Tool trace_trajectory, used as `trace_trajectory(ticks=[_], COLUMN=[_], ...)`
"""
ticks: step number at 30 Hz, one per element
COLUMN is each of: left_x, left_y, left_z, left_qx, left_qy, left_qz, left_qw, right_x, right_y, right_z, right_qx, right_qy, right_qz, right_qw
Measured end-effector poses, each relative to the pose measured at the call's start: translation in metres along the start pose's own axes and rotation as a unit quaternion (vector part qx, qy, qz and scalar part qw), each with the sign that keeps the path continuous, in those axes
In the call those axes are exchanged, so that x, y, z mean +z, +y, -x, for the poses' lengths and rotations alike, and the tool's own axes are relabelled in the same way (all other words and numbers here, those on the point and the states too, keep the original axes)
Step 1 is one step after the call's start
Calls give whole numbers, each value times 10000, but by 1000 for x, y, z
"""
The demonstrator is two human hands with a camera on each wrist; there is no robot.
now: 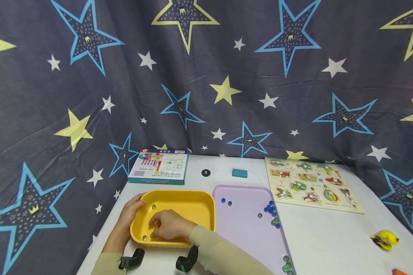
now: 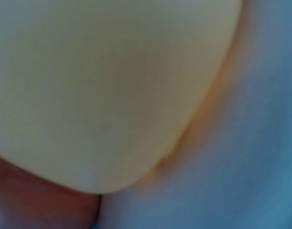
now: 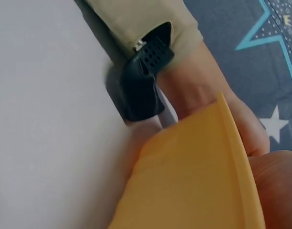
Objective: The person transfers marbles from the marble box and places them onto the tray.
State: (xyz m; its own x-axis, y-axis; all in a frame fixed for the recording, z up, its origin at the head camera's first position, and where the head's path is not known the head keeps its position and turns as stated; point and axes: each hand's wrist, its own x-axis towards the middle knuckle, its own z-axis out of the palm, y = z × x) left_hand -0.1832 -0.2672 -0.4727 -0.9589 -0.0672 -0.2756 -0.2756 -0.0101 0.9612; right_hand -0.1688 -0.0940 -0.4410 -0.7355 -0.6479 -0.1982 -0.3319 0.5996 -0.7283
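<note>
My left hand (image 1: 128,214) grips the left rim of a yellow plastic tray (image 1: 179,194), thumb over the edge. Inside the tray my right hand (image 1: 172,224) reaches down with bent fingers near the floor; whatever lies between its fingertips is hidden. Two glass marbles are by the left wall, a greenish marble (image 1: 153,206) farther back and another marble (image 1: 144,238) at the front. In the right wrist view the tray's yellow wall (image 3: 189,176) stands before the left hand (image 3: 248,124). A blurred pale yellow surface (image 2: 112,86) fills most of the left wrist view.
Right of the yellow tray lies a lilac tray (image 1: 244,229) with blue marbles (image 1: 270,209) and green marbles (image 1: 287,264). Behind are a boxed game (image 1: 160,167), a black disc (image 1: 205,173), a teal block (image 1: 239,173) and a picture puzzle board (image 1: 309,185). A yellow toy (image 1: 385,239) sits far right.
</note>
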Motion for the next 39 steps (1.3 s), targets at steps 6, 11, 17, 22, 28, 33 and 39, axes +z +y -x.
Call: trace_trajectory(ticks=[6, 11, 17, 22, 28, 33, 39], left_x=[0, 0, -1, 0, 0, 0, 0], left_y=[-1, -2, -2, -2, -2, -1, -1], left_z=[1, 1, 2, 2, 2, 3, 3], left_qx=[63, 92, 117, 79, 61, 55, 86], left_qy=[-9, -61, -64, -57, -57, -58, -44], left_qz=[14, 124, 228, 184, 188, 206, 260], left_qw=[10000, 9999, 9997, 9998, 9998, 9998, 9996], right_x=[8, 16, 18, 18, 19, 19, 16], right_y=[-8, -12, -13, -13, -12, -13, -13], right_z=[-3, -8, -8, -7, -7, -5, -2], right_qx=[-78, -71, -34, 46, 61, 83, 7], right_qy=[-10, 17, -137, -210, -206, -242, -244], right_qz=[587, 680, 533, 367, 60, -92, -245], right_qw=[9982, 9977, 9985, 9991, 9998, 9996, 9994])
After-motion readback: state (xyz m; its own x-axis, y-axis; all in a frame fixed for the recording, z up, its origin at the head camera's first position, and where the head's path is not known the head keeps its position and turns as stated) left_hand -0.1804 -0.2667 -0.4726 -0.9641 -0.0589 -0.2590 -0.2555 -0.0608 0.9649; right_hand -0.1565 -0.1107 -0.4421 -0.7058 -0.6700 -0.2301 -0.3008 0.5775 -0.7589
